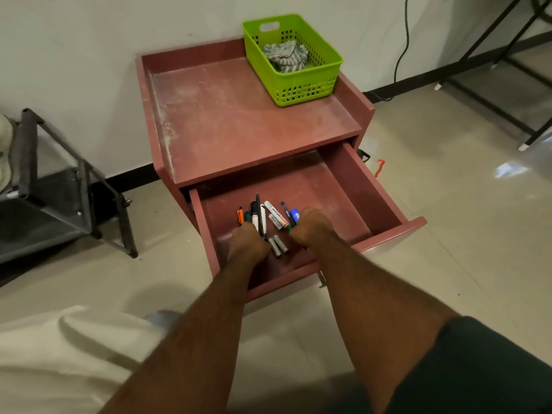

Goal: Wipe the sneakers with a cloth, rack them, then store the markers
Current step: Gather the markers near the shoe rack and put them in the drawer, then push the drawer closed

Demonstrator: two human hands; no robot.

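Reddish-brown cabinet (239,121) is standing against a pale wall, its top surface dusty and rimmed on the back and both sides.

Drawer (352,198) is standing pulled out toward the viewer, below the surface's front edge.

Markers (273,215) and pens are lying in a loose bundle on the drawer floor, nearer its front left corner, mostly pointing toward the back; white, black, orange, green and blue barrels are showing.

Two small grey cylinders (277,247) are lying side by side just in front of the bundle, between the two hands.

Left hand (245,243) is reaching into the drawer with fingers curled at the left end of the bundle; whether it is gripping a marker cannot be told.

Right hand (312,225) is reaching in with fingers curled at the right end of the bundle, beside the blue and green barrels; its grip is likewise hidden from view.

Green plastic basket (307,85) is sitting at the surface's back right corner.

Striped cloth (286,56) is lying crumpled inside the basket.

Dark metal rack (59,186) is standing on the floor to the left of the cabinet, well apart from the drawer.

Pale sneaker (5,150) is showing in part at the left edge, on the rack.

Black cable (401,49) is hanging down the wall to the right of the basket.
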